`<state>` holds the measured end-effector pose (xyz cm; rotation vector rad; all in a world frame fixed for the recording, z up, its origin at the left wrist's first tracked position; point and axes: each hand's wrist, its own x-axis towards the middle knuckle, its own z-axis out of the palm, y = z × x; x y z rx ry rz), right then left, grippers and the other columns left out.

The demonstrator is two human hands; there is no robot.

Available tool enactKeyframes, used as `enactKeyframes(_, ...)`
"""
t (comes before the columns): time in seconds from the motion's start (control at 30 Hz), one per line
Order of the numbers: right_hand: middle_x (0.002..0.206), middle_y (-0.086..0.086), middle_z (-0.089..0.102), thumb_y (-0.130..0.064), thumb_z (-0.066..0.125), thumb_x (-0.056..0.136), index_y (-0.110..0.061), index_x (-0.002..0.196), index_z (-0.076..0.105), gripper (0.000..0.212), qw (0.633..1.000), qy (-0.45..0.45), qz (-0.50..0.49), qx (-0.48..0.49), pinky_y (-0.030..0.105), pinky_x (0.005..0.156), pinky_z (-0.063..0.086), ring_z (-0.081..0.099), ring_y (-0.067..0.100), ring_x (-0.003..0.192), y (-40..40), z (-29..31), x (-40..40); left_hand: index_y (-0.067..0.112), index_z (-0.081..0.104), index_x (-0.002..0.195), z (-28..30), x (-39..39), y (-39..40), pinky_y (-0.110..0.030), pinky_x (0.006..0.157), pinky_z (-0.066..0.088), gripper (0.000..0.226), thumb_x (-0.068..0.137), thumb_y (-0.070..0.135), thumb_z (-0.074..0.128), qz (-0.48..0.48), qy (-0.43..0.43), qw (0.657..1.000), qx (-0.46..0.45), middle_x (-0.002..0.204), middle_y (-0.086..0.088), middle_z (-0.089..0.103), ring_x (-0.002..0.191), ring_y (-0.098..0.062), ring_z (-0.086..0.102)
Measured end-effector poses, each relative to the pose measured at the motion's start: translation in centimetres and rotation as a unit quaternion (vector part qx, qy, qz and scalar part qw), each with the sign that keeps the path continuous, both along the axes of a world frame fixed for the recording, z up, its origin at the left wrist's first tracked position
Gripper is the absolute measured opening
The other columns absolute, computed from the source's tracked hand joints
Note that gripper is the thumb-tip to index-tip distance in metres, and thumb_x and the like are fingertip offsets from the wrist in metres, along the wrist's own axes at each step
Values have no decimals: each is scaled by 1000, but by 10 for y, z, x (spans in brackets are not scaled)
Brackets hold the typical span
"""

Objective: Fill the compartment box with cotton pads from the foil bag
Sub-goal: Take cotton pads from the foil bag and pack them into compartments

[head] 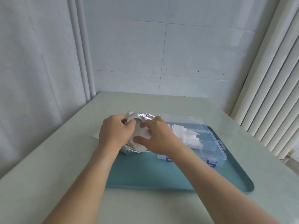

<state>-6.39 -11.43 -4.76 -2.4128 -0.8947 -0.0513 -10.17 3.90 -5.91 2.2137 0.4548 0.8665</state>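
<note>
On the worktop, our tray carries the compartment box, partly filled, right-edge cells empty. At its left edge, our left hand grips the foil bag; right hand fingers pinch cotton pads.

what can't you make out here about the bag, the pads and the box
All in the head view:
- foil bag: how many pads remain, hidden by the left hand and right hand.
- compartment box: its near left compartments, covered by the right wrist.
- cotton pads in the box: count, too jumbled.
- blue latches: their state, too small.
</note>
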Motion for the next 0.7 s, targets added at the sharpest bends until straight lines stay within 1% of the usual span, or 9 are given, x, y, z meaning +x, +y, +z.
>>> enactKeyframes(0.07, 114, -3, 40, -47, 82, 77, -27, 139, 55, 71, 999, 36, 8, 13, 24, 91, 44, 55, 13, 108, -2, -4, -1, 8, 48, 52, 2, -2, -2, -35, 53, 39, 44, 84, 34, 61, 1, 15, 1000, -11, 49, -6, 52, 60, -32, 52)
enactKeyframes(0.17, 119, -1, 48, -49, 83, 75, -36, 143, 52, 76, 1000, 15, 22, -12, 23, 92, 42, 55, 16, 112, 0, -11, -1, 12, 40, 45, 6, -6, -5, -33, 51, 30, 45, 78, 39, 57, 6, 32, 999, -18, 44, -1, 43, 56, -31, 46)
enactKeyframes(0.23, 119, 3, 57, -43, 81, 79, -35, 140, 57, 65, 999, -11, 32, -31, 25, 87, 40, 55, 20, 112, 3, -16, 0, 11, 40, 43, 8, -8, -5, -32, 50, 28, 41, 71, 38, 52, 5, 35, 999, -17, 41, 0, 37, 54, -31, 42)
enactKeyframes(0.3, 107, 4, 61, -32, 79, 81, -34, 132, 64, 53, 998, -49, 40, -30, 26, 78, 36, 56, 22, 104, 7, -21, 0, 9, 41, 44, 9, -9, -6, -32, 49, 28, 39, 68, 39, 49, 5, 36, 999, -11, 40, -1, 37, 53, -31, 42)
enactKeyframes(0.4, 98, 4, 60, -17, 78, 79, -24, 118, 72, 40, 997, -74, 14, 31, 24, 67, 32, 56, 25, 88, 8, -21, 0, 10, 38, 44, 10, -9, -9, -33, 51, 28, 41, 71, 39, 49, 11, 35, 999, -6, 43, -3, 38, 55, -31, 42)
enactKeyframes(0.47, 91, 5, 61, -13, 80, 77, -12, 106, 72, 31, 993, -65, -11, 97, 20, 60, 34, 51, 20, 77, 6, -20, -1, 14, 40, 47, 9, -8, -10, -35, 58, 34, 42, 79, 38, 52, 20, 41, 999, 0, 49, -2, 44, 63, -33, 46)
enactKeyframes(0.57, 70, 6, 55, -17, 83, 75, -1, 85, 63, 27, 978, 13, -59, 201, 26, 52, 33, 37, 14, 58, -7, -16, 1, 24, 57, 67, 7, -3, -12, -40, 82, 45, 26, 72, 47, 45, 22, 32, 999, 19, 77, 1, 63, 88, -31, 56)
enactKeyframes(0.63, 64, 2, 44, -23, 85, 73, 1, 78, 56, 38, 967, 54, -83, 235, 28, 50, 28, 32, 13, 55, -19, -15, 8, 23, 65, 93, 4, -2, -16, -39, 93, 42, 39, 69, 48, 47, 4, 18, 1000, 19, 96, 4, 61, 101, -26, 52)
enactKeyframes(0.7, 64, 1, 49, -25, 88, 70, 1, 79, 57, 41, 954, 86, -89, 271, 30, 53, 39, 43, 15, 56, -36, -10, 15, 19, 63, 110, 4, -4, -24, -34, 97, 36, 48, 71, 46, 52, -27, -44, 998, 34, 105, 3, 56, 106, -22, 46)
